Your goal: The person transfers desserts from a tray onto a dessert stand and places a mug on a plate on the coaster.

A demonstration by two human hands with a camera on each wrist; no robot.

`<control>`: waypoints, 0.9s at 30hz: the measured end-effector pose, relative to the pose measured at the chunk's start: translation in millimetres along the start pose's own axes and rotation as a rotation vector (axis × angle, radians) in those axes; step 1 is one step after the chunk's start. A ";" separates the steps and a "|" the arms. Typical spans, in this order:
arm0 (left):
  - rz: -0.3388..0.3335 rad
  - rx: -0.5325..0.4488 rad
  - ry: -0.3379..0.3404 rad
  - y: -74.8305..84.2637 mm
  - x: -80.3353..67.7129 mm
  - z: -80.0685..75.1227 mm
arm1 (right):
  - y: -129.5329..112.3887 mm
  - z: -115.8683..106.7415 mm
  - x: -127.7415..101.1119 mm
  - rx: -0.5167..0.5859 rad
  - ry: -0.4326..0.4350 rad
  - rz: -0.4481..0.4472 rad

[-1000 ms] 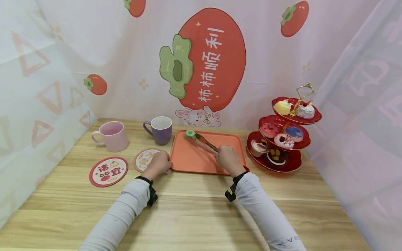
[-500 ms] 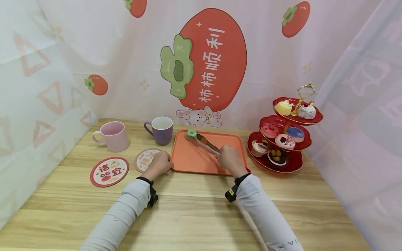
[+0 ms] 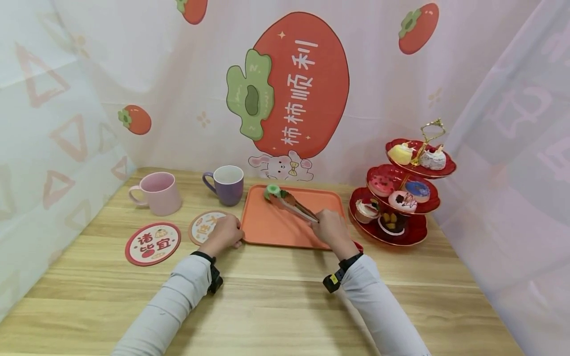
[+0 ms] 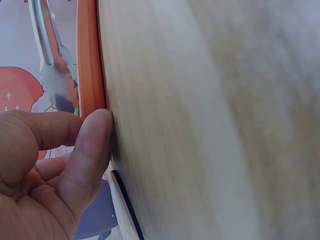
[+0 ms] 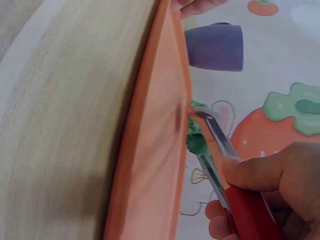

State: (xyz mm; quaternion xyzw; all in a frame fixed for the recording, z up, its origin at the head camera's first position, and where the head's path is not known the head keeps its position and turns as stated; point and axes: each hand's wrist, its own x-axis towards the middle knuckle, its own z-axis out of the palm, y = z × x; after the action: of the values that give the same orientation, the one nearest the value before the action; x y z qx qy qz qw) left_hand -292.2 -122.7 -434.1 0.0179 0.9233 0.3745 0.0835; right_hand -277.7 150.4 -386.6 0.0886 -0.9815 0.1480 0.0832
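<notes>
An orange tray (image 3: 271, 230) lies on the wooden table. At its far edge sits a small green cake (image 3: 271, 190), also seen as a green cake (image 5: 195, 140) in the right wrist view. My right hand (image 3: 329, 230) grips red-handled metal tongs (image 3: 296, 206), whose tips close on the cake. The right hand (image 5: 272, 175) holds the tongs (image 5: 210, 150) by the red grip. My left hand (image 3: 224, 232) is at the tray's left front corner. The left hand (image 4: 45, 165) has curled fingers, with the thumb tip pinched against the tray rim (image 4: 89, 70).
A pink mug (image 3: 158, 193) and a purple mug (image 3: 227, 184) stand left of the tray. Two round coasters (image 3: 153, 243) (image 3: 205, 225) lie in front of them. A three-tier red stand (image 3: 423, 170) with several small cakes is at the right. Curtains close in the table.
My right hand has drawn back a little toward me and to the right, with the tongs still on the green cake. The left hand has stayed at the tray corner.
</notes>
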 end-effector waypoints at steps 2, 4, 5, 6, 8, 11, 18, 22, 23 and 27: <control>-0.007 -0.005 -0.004 0.1 0.2 0.1 | 2.5 -2.6 -4.0 -0.015 0.006 -0.008; -0.011 -0.011 -0.009 0.6 -0.2 0.1 | 4.9 -6.2 -8.6 -0.028 0.011 -0.016; -0.013 -0.015 -0.011 0.8 -0.4 0.0 | 6.2 -8.1 -11.2 -0.038 0.012 -0.018; -0.011 -0.017 -0.012 0.9 -0.7 -0.1 | 7.8 -9.8 -13.7 -0.047 0.012 -0.024; -0.006 -0.020 -0.011 1.2 -1.2 -0.6 | 9.9 -13.9 -19.1 -0.062 0.015 -0.035; 0.000 -0.020 -0.008 1.1 -1.6 -1.6 | 12.7 -20.3 -28.2 -0.062 0.018 -0.063; 0.016 -0.012 0.008 0.6 -2.1 -2.8 | 20.7 -34.5 -50.3 0.006 0.023 -0.104; 0.023 -0.016 0.007 0.5 -2.2 -2.2 | 28.5 -41.6 -59.0 0.035 0.027 -0.103; 0.028 -0.016 0.006 0.4 -2.3 -2.0 | 30.6 -43.7 -61.2 0.039 0.030 -0.103; 0.048 -0.007 0.010 -0.8 -2.4 -1.1 | 38.5 -53.5 -69.4 0.052 0.051 -0.109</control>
State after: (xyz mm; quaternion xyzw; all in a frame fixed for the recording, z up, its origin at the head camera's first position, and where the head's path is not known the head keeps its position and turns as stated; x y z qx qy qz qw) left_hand -290.0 -124.2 -433.5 0.0380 0.9217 0.3797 0.0698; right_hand -210.6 213.2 -360.0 0.1404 -0.9686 0.1710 0.1137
